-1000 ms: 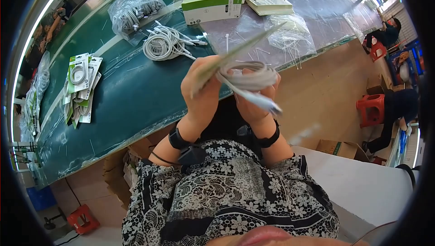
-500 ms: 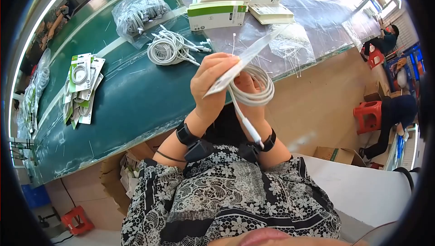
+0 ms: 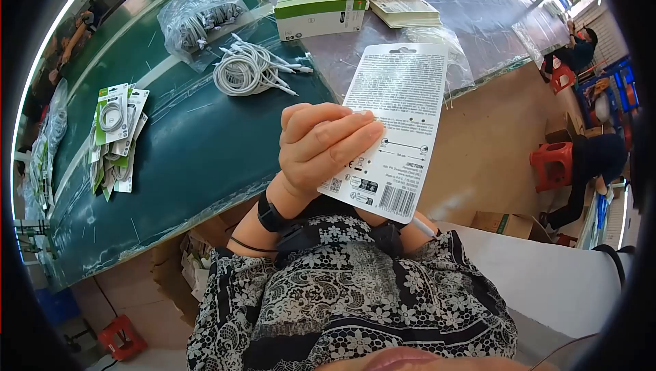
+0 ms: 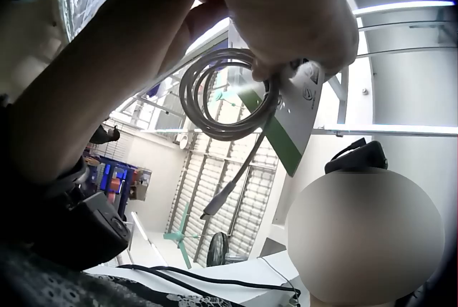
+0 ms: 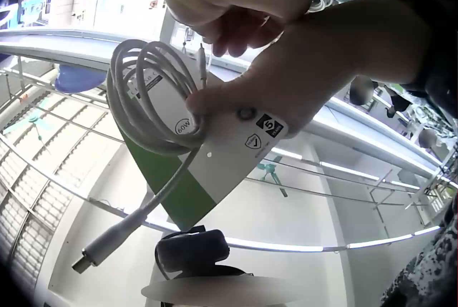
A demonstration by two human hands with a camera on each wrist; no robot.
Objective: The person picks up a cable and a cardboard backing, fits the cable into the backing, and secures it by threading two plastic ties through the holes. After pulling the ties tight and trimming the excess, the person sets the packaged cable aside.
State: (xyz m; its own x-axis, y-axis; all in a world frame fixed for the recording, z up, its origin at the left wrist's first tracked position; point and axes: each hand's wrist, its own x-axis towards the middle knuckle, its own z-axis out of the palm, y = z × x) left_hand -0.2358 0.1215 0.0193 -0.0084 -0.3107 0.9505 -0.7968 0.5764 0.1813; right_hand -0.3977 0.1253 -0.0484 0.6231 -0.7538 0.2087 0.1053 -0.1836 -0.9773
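My left hand (image 3: 328, 142) grips a white packaging card (image 3: 400, 98) held up in front of me, its printed back toward the head camera. The left wrist view shows a coiled white cable (image 4: 222, 96) lying against the card's green-and-white front (image 4: 293, 128), with one plug end hanging down (image 3: 424, 226). My left thumb presses the coil (image 5: 154, 96) onto the card (image 5: 215, 157). My right hand (image 5: 229, 13) is hidden behind the card in the head view. Its curled fingers sit at the coil's upper edge, beside a thin tie (image 5: 204, 64).
A green conveyor belt (image 3: 184, 145) runs ahead with a pile of loose cables (image 3: 246, 67), a bag of cables (image 3: 195, 19) and finished packs (image 3: 116, 132). White-and-green boxes (image 3: 321, 12) and a bag of ties (image 3: 458, 57) lie beyond. A red stool (image 3: 557, 162) and a seated person are at right.
The card has turned from edge-on to flat, back facing me, and now covers the coil and my right hand. Both hands have come lower and closer to my body.
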